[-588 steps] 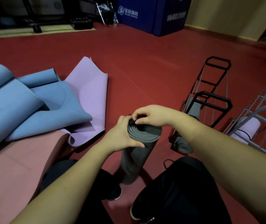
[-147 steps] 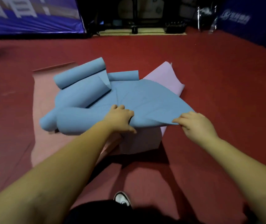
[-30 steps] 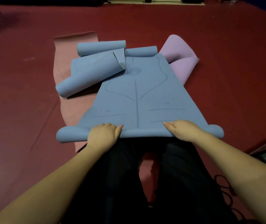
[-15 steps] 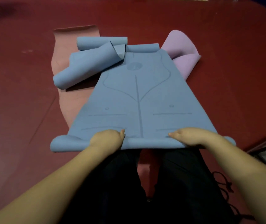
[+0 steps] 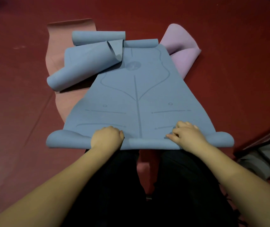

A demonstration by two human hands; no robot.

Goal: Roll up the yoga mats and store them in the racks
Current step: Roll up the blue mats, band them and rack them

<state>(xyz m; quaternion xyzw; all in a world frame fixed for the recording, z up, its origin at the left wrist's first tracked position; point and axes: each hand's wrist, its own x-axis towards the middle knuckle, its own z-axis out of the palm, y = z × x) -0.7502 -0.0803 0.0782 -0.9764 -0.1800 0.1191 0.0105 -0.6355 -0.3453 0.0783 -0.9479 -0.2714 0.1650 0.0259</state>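
Observation:
A blue yoga mat (image 5: 137,99) with printed alignment lines lies flat in front of me, its near end turned over into a low roll (image 5: 147,142). My left hand (image 5: 107,137) grips that roll left of the centre line, fingers curled over it. My right hand (image 5: 186,135) grips it on the right, fingers curled onto the mat. A second blue mat (image 5: 85,66), loosely curled, lies at the far left. A purple mat (image 5: 183,51) is folded at the far right. A pink mat (image 5: 57,51) lies underneath them all.
Red floor (image 5: 16,112) surrounds the mats. At the right edge stands a metal rack (image 5: 265,141) holding a rolled grey mat (image 5: 260,161). My dark-trousered legs (image 5: 122,185) are just behind the roll.
The near end of the blue mat has been rolled a little further forward under both hands. My fingers have curled more tightly over the roll, and the view has tipped down.

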